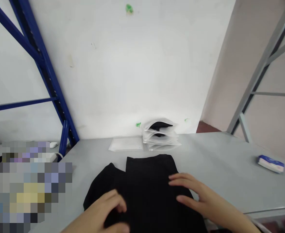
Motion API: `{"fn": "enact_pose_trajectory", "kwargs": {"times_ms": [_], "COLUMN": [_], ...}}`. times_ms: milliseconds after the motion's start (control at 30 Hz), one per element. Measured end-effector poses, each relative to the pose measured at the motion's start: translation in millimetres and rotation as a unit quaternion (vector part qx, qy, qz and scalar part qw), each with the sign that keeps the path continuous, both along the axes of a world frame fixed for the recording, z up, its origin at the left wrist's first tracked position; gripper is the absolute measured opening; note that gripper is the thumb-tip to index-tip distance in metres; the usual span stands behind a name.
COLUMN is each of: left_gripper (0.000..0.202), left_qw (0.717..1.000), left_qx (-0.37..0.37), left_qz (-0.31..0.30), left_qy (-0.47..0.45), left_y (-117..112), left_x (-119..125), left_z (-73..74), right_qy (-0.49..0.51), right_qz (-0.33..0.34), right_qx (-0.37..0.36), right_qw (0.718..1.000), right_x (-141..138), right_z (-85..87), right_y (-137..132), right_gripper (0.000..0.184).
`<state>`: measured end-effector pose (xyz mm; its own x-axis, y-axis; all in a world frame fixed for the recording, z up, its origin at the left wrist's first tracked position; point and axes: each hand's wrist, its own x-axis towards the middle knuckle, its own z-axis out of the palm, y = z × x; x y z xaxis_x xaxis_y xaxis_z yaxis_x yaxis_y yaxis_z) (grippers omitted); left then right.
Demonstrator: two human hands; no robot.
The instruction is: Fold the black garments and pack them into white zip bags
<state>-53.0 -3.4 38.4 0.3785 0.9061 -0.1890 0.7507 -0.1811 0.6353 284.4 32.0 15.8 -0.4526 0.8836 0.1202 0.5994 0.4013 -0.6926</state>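
Observation:
A black garment (147, 187) lies partly folded on the grey table (220, 165) in front of me. My left hand (105, 210) rests on its left part, fingers curled down onto the cloth near a fold. My right hand (200, 197) lies flat on the garment's right side with its fingers stretched out and a little apart. Neither hand lifts the cloth.
A stack of clear bags holding black garments (160, 136) stands at the table's back by the white wall, with flat empty bags (126, 144) to its left. A blue-white packet (270, 163) lies at the right. Blue shelving (47, 74) rises at the left, grey shelving (261, 71) at the right.

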Motion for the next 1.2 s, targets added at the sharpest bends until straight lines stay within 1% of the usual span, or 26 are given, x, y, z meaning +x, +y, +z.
{"fn": "enact_pose_trajectory", "kwargs": {"times_ms": [67,100,167,200,267,333,400,467,500,567,633,667,733,800,867,967,1067,1133,1200], "left_gripper": [0.055,0.070,0.092,0.096,0.098,0.097,0.096,0.095,0.095,0.095,0.089,0.083,0.069,0.055,0.042,0.032,0.032,0.037,0.045], "left_qw": [0.999,0.998,0.994,0.991,0.987,0.983,0.981,0.982,0.983,0.987,0.992,0.995,0.998,0.994,0.981,0.962,0.941,0.922,0.905], "left_qx": [0.027,0.024,0.013,0.007,0.008,0.014,0.025,0.038,0.042,0.041,0.032,0.032,0.051,0.080,0.095,0.095,0.100,0.098,0.078], "left_qz": [0.010,0.004,-0.019,-0.034,-0.052,-0.062,-0.064,-0.059,-0.057,-0.057,-0.051,-0.040,0.003,0.066,0.118,0.158,0.194,0.216,0.225], "left_qy": [0.025,0.052,0.105,0.127,0.153,0.173,0.183,0.178,0.170,0.145,0.108,0.085,0.035,-0.039,-0.121,-0.200,-0.257,-0.305,-0.354], "left_y": [19,29,47,54,65,73,80,87,90,94,97,99,102,106,110,117,123,126,130], "left_x": [21,29,41,44,49,51,54,55,55,55,54,55,55,54,50,41,31,24,16], "left_z": [-3.0,-4.7,-7.3,-7.6,-6.3,-4.4,-4.1,-6.3,-8.1,-11.9,-14.4,-14.7,-13.6,-11.5,-10.0,-9.0,-6.1,-1.6,4.3], "right_qy": [-0.057,-0.086,-0.139,-0.163,-0.203,-0.223,-0.226,-0.217,-0.210,-0.195,-0.185,-0.185,-0.194,-0.206,-0.213,-0.207,-0.174,-0.138,-0.100], "right_qz": [-0.018,-0.020,-0.028,-0.036,-0.055,-0.067,-0.070,-0.078,-0.091,-0.128,-0.162,-0.172,-0.182,-0.196,-0.217,-0.239,-0.240,-0.227,-0.196], "right_qx": [0.050,0.069,0.104,0.126,0.177,0.218,0.238,0.258,0.272,0.305,0.336,0.347,0.356,0.352,0.338,0.319,0.327,0.340,0.348], "right_qw": [0.997,0.994,0.984,0.978,0.962,0.948,0.942,0.938,0.935,0.923,0.909,0.903,0.896,0.892,0.891,0.893,0.898,0.902,0.912], "right_x": [-13,-17,-23,-23,-23,-22,-24,-29,-32,-38,-44,-47,-52,-57,-61,-66,-68,-65,-58], "right_z": [-10.8,-16.3,-25.6,-28.8,-32.1,-31.0,-25.6,-16.1,-9.8,5.2,21.3,28.8,40.6,46.9,48.3,48.8,55.3,60.8,61.9], "right_y": [21,31,52,62,81,97,110,119,123,131,142,150,169,190,209,230,236,230,217], "right_gripper": [0.046,0.052,0.056,0.055,0.050,0.043,0.034,0.024,0.024,0.032,0.036,0.036,0.035,0.037,0.039,0.031,0.024,0.022,0.028]}}
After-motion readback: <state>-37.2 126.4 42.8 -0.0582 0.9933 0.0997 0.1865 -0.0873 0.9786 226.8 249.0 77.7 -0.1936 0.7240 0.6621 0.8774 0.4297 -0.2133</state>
